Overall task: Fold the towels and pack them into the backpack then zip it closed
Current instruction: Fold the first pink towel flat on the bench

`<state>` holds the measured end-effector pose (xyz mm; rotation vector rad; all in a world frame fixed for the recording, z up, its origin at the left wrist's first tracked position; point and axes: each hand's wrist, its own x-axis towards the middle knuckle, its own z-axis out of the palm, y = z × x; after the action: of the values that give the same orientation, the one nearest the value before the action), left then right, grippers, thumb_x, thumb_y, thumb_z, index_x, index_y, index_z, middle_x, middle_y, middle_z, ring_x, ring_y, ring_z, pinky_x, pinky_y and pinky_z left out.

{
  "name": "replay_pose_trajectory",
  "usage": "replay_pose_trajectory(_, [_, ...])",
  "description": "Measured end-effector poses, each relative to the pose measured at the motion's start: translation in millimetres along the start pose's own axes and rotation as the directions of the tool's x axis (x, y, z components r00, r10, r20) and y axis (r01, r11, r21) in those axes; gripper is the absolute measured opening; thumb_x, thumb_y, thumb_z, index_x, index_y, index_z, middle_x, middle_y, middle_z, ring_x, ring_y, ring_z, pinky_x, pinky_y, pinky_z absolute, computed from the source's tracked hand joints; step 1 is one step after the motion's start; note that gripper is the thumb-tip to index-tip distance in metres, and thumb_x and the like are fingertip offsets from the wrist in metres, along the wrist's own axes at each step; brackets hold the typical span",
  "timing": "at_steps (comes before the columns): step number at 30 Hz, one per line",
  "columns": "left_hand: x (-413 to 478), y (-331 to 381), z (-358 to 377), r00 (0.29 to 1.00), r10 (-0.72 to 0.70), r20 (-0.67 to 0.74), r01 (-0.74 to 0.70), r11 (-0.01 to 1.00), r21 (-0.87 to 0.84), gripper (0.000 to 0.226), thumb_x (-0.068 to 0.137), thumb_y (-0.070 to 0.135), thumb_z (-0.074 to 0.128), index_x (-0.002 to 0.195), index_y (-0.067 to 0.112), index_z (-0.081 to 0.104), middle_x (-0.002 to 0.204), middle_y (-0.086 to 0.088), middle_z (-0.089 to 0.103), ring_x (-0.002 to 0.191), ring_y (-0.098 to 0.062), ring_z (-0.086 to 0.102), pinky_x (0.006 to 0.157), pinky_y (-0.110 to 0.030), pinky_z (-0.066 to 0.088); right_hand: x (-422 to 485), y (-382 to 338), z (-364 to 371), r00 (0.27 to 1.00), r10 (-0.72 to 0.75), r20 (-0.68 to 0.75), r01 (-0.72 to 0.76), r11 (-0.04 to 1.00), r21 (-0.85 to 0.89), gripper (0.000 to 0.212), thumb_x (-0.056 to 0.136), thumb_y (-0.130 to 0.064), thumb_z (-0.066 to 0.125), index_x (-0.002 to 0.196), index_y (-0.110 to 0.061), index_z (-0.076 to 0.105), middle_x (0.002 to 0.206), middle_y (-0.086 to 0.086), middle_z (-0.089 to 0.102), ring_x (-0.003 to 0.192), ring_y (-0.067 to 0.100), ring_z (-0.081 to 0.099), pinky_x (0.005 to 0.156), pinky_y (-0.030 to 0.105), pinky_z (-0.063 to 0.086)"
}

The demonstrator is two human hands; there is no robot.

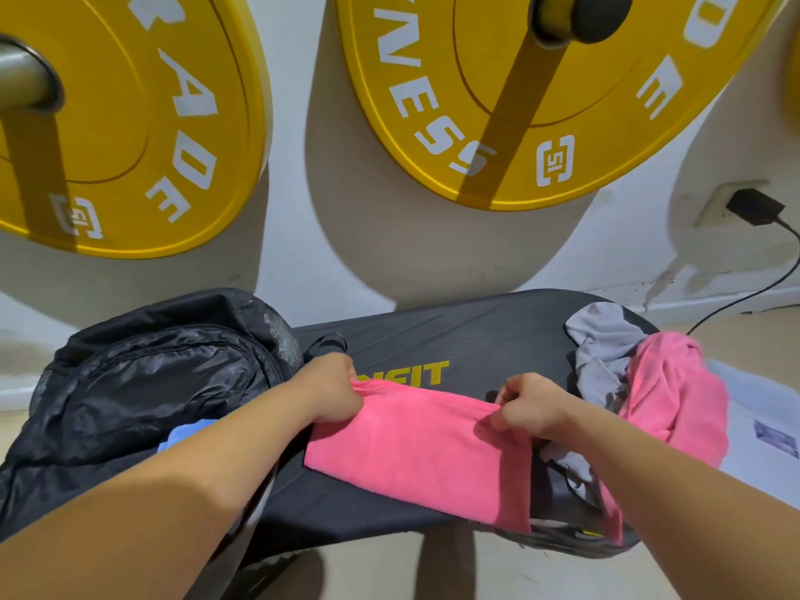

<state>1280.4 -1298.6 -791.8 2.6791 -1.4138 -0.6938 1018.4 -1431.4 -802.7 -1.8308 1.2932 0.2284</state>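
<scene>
the person is working on the fold step, with a pink towel [415, 443] lying flat across the middle of a black bench pad [498, 335] and both hands gripping its far edge. the left hand [333, 389] is pinching the far left corner, fingers closed on the cloth, and the right hand [530, 404] is pinching the far right corner the same way, fingers curled tight around the hem. the towel is looking already doubled at least once, since its far edge is showing a thick layered seam, though how many layers are there i cannot tell. the black backpack [151, 383] is sitting at nine o'clock from the towel, just beside it, slumped on the bench end; something blue [186, 433] is peeking out near the left forearm, and whether the main opening is unzipped is hidden. at three o'clock from the towel a loose heap is waiting: a second pink towel [675, 391] draped over a grey towel [601, 339], both unfolded and touching. at twelve o'clock, yellow weight plates [519, 101] are hanging on the wall. judging by this, the task is early, with two cloths untouched. the next move is probably calling for bringing the held edge toward six o'clock, keeping both corners level so the layers are stacking square
</scene>
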Motion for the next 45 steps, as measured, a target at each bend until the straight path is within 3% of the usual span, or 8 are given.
replay_pose_trajectory(11, [58,77,-40,0.871,0.122,-0.476,-0.148,0.989,-0.018,0.029,0.089,0.014,0.054,0.117,0.023,0.055,0.120,-0.003,0.058,0.109,-0.029,0.058,0.089,-0.043,0.052,4,14,-1,0.974,0.132,0.184,-0.156,0.980,0.121,0.011,0.068,-0.022,0.068,0.062,-0.012,0.067,0.061,0.015,0.066,0.048,0.025,0.056,0.057,0.036,0.056])
replay_pose_trajectory(19, [-30,71,59,0.983,-0.147,-0.108,0.127,0.976,-0.175,0.031,0.075,0.046,0.054,0.090,0.018,0.055,0.087,-0.004,0.073,0.077,-0.024,0.073,0.075,-0.033,0.055,1,16,-3,0.990,0.132,0.040,-0.136,0.981,0.136,0.018,0.070,-0.012,0.077,0.085,-0.003,0.073,0.066,0.018,0.065,0.042,0.024,0.056,0.043,0.035,0.054])
replay_pose_trajectory(21, [-52,77,81,0.986,-0.160,-0.037,0.139,0.932,-0.335,0.026,0.073,0.042,0.056,0.082,0.019,0.049,0.077,0.000,0.070,0.059,-0.020,0.071,0.071,-0.032,0.057,-3,11,-3,0.994,0.111,0.010,-0.111,0.988,0.109,0.020,0.070,-0.011,0.076,0.088,-0.005,0.073,0.067,0.018,0.067,0.046,0.026,0.059,0.041,0.036,0.054])
replay_pose_trajectory(25, [-56,78,95,0.983,-0.160,-0.086,0.083,0.820,-0.566,0.021,0.075,0.015,0.066,0.078,0.022,0.046,0.081,0.004,0.056,0.078,-0.022,0.057,0.068,-0.029,0.045,-17,1,-3,0.994,0.092,0.067,-0.093,0.996,0.011,0.027,0.069,-0.008,0.076,0.093,0.000,0.068,0.063,0.016,0.065,0.049,0.026,0.058,0.047,0.037,0.055])
replay_pose_trajectory(33, [-66,0,47,0.996,-0.012,-0.090,-0.015,0.956,-0.295,0.017,0.084,0.011,0.060,0.075,0.022,0.050,0.083,0.005,0.061,0.078,-0.017,0.056,0.067,-0.026,0.045,-32,-13,58,0.967,-0.203,0.156,0.180,0.973,0.146,0.020,0.089,-0.017,0.056,0.069,-0.018,0.060,0.066,0.006,0.067,0.048,0.019,0.055,0.046,0.028,0.048])
replay_pose_trajectory(38, [-82,-24,39,0.970,0.239,0.033,-0.241,0.966,0.090,0.020,0.089,0.018,0.058,0.073,0.021,0.046,0.083,0.003,0.054,0.089,-0.028,0.061,0.067,-0.031,0.045,-44,-25,75,0.965,-0.209,0.156,0.238,0.949,-0.204,0.020,0.090,-0.024,0.052,0.073,-0.017,0.061,0.072,0.009,0.067,0.059,0.029,0.063,0.056,0.040,0.056])
replay_pose_trajectory(41, [-91,-25,42,0.888,0.459,0.023,-0.455,0.873,0.177,0.011,0.091,0.025,0.053,0.080,0.023,0.052,0.091,0.008,0.051,0.086,-0.021,0.055,0.074,-0.039,0.051,-45,-25,71,0.941,-0.338,0.029,0.307,0.813,-0.495,0.015,0.087,-0.033,0.050,0.088,-0.021,0.059,0.091,0.002,0.066,0.083,0.028,0.063,0.070,0.035,0.052])
replay_pose_trajectory(45, [-95,-32,63,0.839,0.532,0.112,-0.543,0.810,0.222,0.015,0.095,0.031,0.051,0.097,0.019,0.058,0.106,0.002,0.052,0.100,-0.021,0.052,0.081,-0.043,0.050,-41,-25,79,0.828,-0.552,0.095,0.527,0.711,-0.465,0.018,0.089,-0.044,0.055,0.085,-0.027,0.049,0.088,-0.007,0.056,0.081,0.020,0.054,0.068,0.033,0.045])
